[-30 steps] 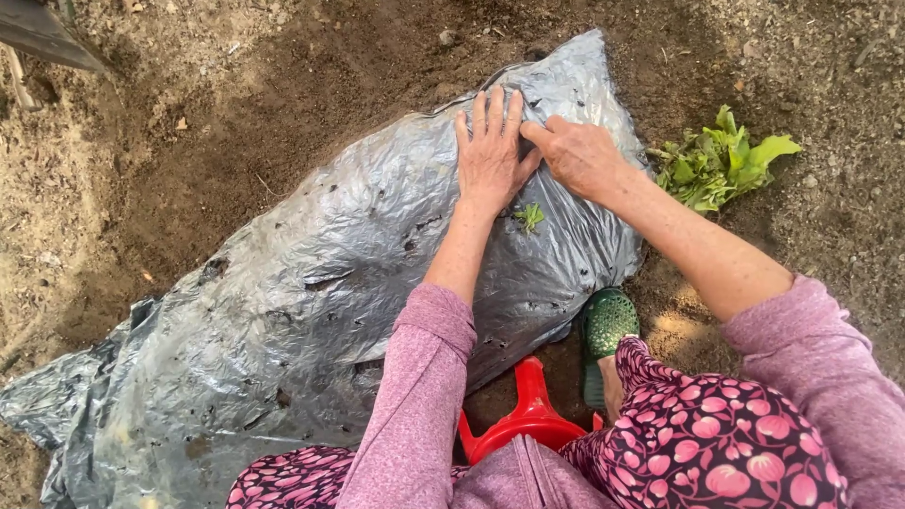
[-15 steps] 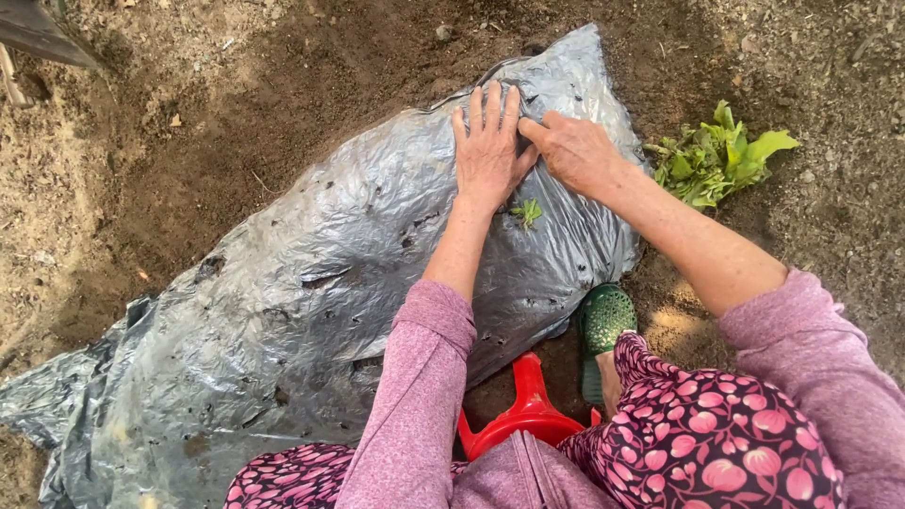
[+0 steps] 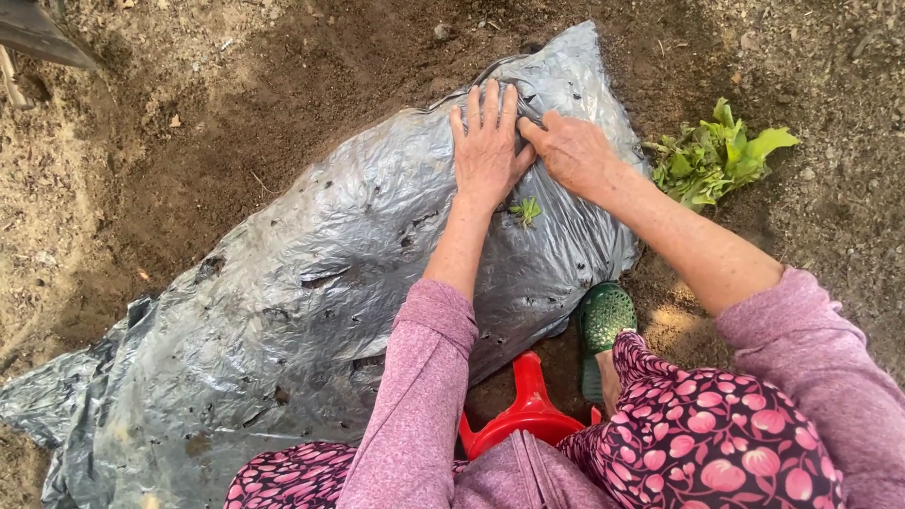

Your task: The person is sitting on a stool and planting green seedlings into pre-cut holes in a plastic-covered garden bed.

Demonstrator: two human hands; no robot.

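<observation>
Left hand: our fingers spread flat on the sheet.
Right hand: we pinch the sheet's far edge.
Room: bare soil all round.
Nearby: seedling, greens, red stool.

Ground under the grey plastic sheet is fully covered, can't tell what lies beneath. Sheet's lower left corner runs off the frame edge. Right hand fingertips curl under, so whether they pinch the plastic is unclear. Left hand palm hides the sheet below it. Red plastic thing is mostly blocked by the lap, kind unclear. Green shoe partly behind the patterned trouser leg. Dark object top left is cropped, unidentifiable.
</observation>
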